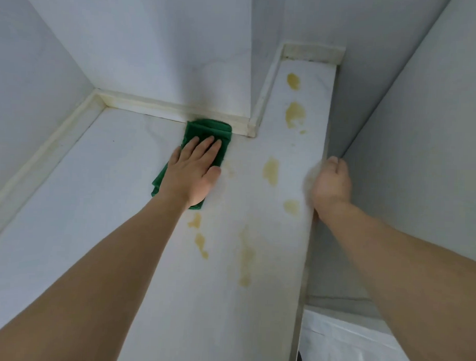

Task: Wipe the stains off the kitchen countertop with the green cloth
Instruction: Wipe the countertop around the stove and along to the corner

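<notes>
White bench in a tiled corner, bordered by a raised backsplash strip. Yellow stains lie scattered right of and below the green cloth, which abuts the strip. Left hand presses flat on the cloth, fingers straight. Right hand, fingers curled, grips the bench's right edge.

Your left hand covers the middle of the green cloth, hiding any countertop stain beneath. Your right hand, right of the cloth at the counter's edge, is motion-blurred; its grip is unclear. Both forearms leave the frame.
</notes>
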Action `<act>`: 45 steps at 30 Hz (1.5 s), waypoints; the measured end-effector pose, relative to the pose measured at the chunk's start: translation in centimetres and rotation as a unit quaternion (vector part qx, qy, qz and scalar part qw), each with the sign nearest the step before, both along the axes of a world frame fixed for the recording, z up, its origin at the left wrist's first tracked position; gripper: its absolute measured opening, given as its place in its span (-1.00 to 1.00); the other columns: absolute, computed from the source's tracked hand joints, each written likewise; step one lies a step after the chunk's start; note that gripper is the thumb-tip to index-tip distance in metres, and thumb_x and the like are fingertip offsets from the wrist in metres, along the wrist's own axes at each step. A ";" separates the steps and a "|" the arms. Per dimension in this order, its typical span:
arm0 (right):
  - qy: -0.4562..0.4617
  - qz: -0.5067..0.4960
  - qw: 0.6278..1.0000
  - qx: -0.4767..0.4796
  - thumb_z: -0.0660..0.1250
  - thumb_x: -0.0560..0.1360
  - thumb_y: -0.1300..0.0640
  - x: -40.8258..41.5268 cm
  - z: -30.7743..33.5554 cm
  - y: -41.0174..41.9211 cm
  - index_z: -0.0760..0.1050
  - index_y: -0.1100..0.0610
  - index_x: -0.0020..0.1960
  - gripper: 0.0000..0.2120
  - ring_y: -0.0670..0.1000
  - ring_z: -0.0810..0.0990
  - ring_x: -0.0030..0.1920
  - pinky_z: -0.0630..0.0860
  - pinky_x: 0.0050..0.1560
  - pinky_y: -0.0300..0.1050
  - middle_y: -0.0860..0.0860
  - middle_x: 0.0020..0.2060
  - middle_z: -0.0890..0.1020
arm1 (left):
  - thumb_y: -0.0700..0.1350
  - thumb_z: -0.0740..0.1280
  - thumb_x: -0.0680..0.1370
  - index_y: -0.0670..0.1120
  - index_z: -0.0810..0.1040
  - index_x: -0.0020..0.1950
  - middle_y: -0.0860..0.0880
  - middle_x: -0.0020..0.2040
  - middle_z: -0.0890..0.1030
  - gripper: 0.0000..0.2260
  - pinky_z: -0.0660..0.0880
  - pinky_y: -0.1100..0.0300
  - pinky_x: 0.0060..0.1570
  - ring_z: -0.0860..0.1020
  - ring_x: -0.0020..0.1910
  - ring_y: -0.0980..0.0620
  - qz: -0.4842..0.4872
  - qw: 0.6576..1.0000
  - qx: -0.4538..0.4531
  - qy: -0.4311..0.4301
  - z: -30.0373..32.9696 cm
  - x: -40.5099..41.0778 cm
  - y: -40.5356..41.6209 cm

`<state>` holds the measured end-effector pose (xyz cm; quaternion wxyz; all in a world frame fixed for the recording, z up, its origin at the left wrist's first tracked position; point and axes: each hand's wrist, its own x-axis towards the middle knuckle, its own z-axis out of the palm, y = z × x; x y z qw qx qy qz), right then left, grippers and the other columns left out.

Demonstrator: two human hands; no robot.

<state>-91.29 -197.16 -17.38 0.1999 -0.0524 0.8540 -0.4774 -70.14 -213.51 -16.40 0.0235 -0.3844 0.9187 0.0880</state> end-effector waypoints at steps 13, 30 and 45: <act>0.232 0.187 0.947 0.122 -0.15 0.63 -0.07 11.1 0.6 5.3 -0.11 0.21 0.57 -0.40 0.02 -0.13 0.56 -0.23 0.53 0.03 0.11 0.57 -0.06 | 0.15 -0.10 0.57 0.15 -0.11 0.62 0.11 0.62 -0.05 -0.41 -0.01 0.00 0.49 -0.09 0.57 0.01 0.014 0.999 0.021 -0.044 0.9 6.2 8.0; 0.237 0.162 0.956 -0.051 -0.01 0.59 0.03 11.1 -0.2 5.5 0.08 0.22 0.55 -0.43 -0.07 0.01 0.55 -0.21 0.54 0.03 0.07 0.55 0.14 | 0.08 -0.03 0.65 0.09 -0.01 0.62 0.06 0.63 0.02 -0.48 -0.04 -0.07 0.53 -0.04 0.59 -0.03 0.014 1.000 -0.024 0.008 -0.4 1.2 0.5; 0.230 0.196 0.953 -0.014 -0.07 0.57 -0.04 11.2 0.5 5.5 0.02 0.22 0.57 -0.37 -0.21 -0.11 0.49 -0.22 0.54 -0.08 0.07 0.56 0.08 | 0.17 -0.19 0.58 0.07 -0.11 0.62 0.06 0.63 -0.07 -0.40 -0.11 -0.14 0.54 -0.13 0.60 -0.05 0.013 1.000 0.003 -0.027 0.2 6.6 10.3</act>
